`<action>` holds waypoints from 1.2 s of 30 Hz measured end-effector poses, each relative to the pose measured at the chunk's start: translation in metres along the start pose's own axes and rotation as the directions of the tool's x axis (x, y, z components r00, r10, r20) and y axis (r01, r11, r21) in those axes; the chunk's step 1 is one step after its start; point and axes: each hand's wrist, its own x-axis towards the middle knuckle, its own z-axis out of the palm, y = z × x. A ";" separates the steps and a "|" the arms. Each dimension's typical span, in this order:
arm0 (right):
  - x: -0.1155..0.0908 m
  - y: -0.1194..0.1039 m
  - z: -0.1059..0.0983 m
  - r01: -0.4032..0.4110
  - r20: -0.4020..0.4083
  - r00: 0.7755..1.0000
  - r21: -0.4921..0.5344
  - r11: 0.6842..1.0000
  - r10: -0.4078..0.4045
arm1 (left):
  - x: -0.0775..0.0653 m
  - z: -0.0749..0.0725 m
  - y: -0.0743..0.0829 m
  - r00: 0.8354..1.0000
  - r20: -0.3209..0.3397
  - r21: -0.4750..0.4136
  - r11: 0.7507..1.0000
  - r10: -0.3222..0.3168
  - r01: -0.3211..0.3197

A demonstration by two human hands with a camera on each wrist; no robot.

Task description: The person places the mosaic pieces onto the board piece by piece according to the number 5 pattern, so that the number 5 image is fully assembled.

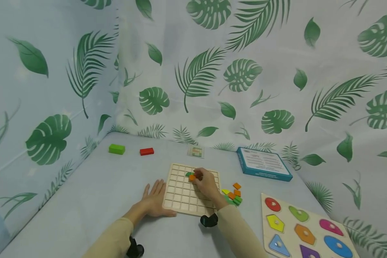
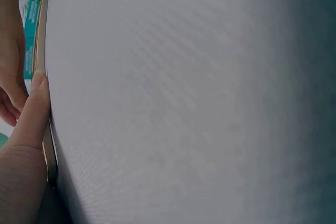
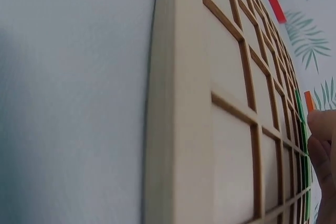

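A wooden grid board lies on the table before me. My left hand rests flat at its left side, fingers spread and straight. In the left wrist view the thumb presses along the board's side edge. Over the far part of the grid, my right hand pinches a small orange tile between thumb and fingertips. The same orange tile shows at the fingertips in the right wrist view. Green pieces lie in the grid right behind the orange tile, partly hidden by the fingers.
Right of the board is a loose pile of orange, yellow and green tiles. A shape puzzle board lies near right, a blue-edged box farther back. Along the back are a green block, a red block and a patterned card.
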 end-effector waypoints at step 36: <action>-0.004 0.007 -0.015 -0.028 -0.049 0.998 0.006 1.000 0.028 | -0.005 -0.008 0.008 0.999 0.030 -0.007 1.000 -0.022 0.023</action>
